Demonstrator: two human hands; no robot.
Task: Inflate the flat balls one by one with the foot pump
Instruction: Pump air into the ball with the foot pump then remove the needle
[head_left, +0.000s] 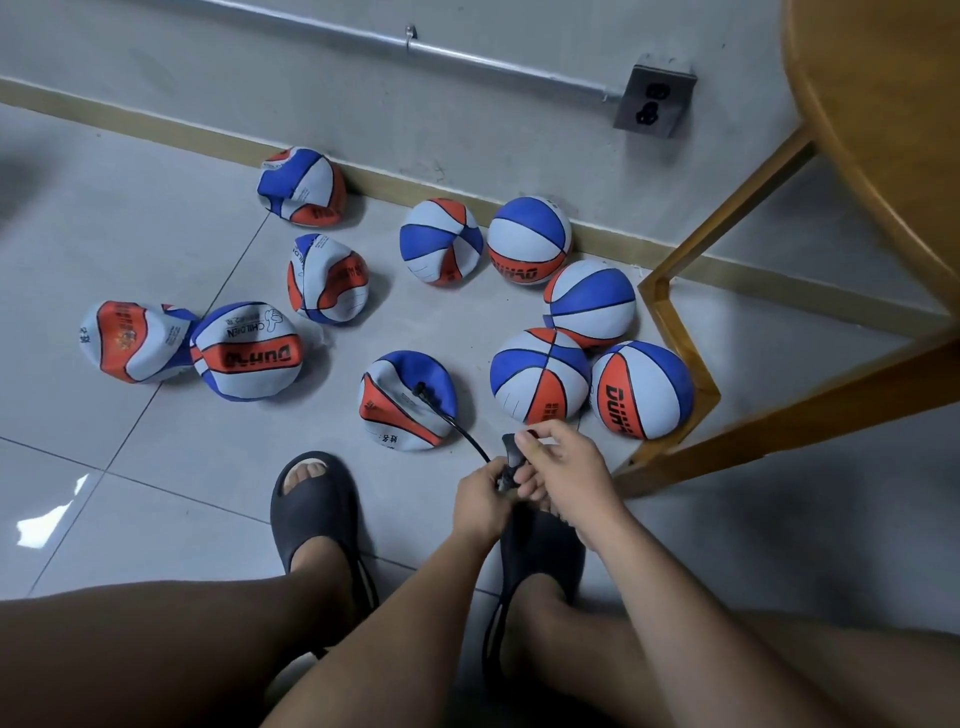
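Several red, white and blue balls lie on the tiled floor. A crumpled flat ball (405, 402) in front of me has the black hose (457, 431) plugged into its top. The hose runs back to a small black pump part (511, 460) between my hands. My left hand (480, 501) grips the hose end where it meets that part. My right hand (563, 465) pinches the top of the black part. The pump body is mostly hidden under my hands and right foot. Several round, full balls (641, 389) sit to the right, and several flat ones (244, 351) to the left.
My feet wear black slippers (314, 506) on the floor. A wooden table (883, 130) with its leg frame (675, 332) stands at the right, close to the full balls. A wall with a metal pipe and an outlet box (654, 96) runs along the back.
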